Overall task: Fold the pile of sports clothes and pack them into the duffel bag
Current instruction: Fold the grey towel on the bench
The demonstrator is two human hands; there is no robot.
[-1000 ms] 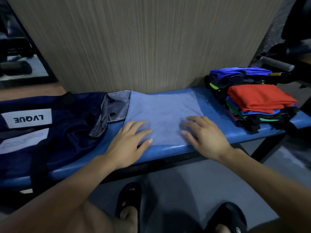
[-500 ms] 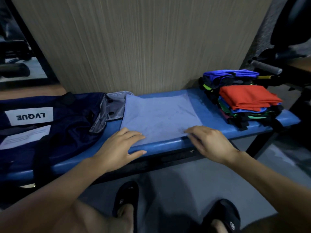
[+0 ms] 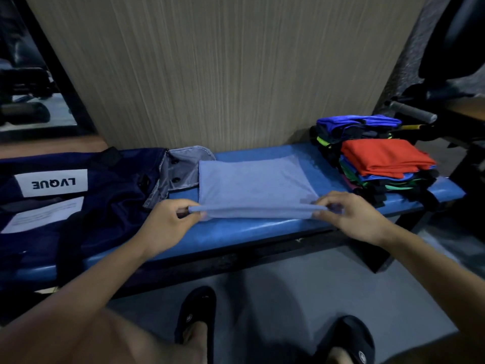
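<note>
- The light blue, thin knit garment (image 3: 252, 187), already folded into a flat rectangle, lies on the blue padded tabletop (image 3: 262, 229), between the navy fabric duffel bag (image 3: 105, 195) and the mixed-colour stack of folded sports clothes (image 3: 380, 164).
- The left hand (image 3: 168, 227) pinches the garment's near left corner between thumb and curled fingers (image 3: 193, 208); the right hand (image 3: 354, 219) pinches the near right corner likewise, the edge raised just off the padding.
- It looks light, limp and prone to sagging, so holding both corners keeps the edge taut.
- The layers may slip apart; blur hides how many layers each pinch catches.
- Supporting it underneath should suit carrying it to the bag.
</note>
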